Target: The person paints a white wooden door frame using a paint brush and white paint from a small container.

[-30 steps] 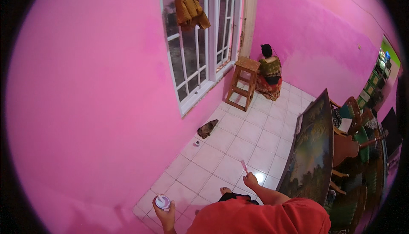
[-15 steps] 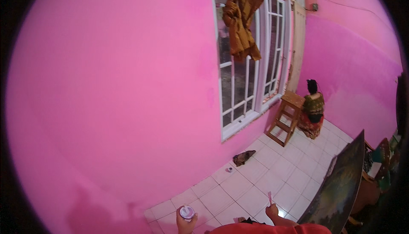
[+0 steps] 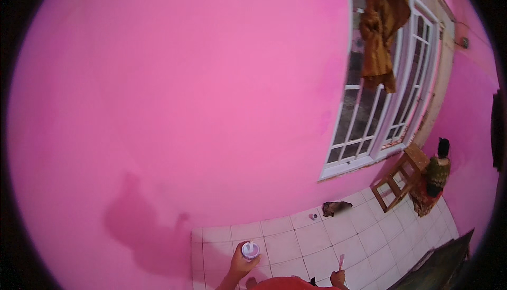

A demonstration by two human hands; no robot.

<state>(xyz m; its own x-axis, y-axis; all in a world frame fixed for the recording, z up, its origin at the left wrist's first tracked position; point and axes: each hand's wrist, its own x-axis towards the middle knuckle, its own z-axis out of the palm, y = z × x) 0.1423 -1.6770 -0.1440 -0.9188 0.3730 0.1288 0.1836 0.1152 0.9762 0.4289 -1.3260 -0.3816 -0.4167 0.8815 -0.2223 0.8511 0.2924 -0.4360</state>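
Cup point(image 3: 256, 253): clamped in the fingers of the left hand point(image 3: 242, 264), mouth up, likely against spilling (pale piece point(image 3: 251, 246) inside).
Brush point(image 3: 341, 261): fingers of the right hand point(image 3: 338, 278) closed on its lower end, probably for control.
Tiles point(image 3: 282, 242): dark bundle point(image 3: 331, 208) near wall point(image 3: 200, 105), perhaps kept aside.

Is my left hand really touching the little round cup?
Touching. The head view shows your left hand curled around the outside of the cup, with no gap between them.

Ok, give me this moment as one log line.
left hand: holds tub | right hand: holds brush | floor: small container, brown bundle | stool: beside crouching person
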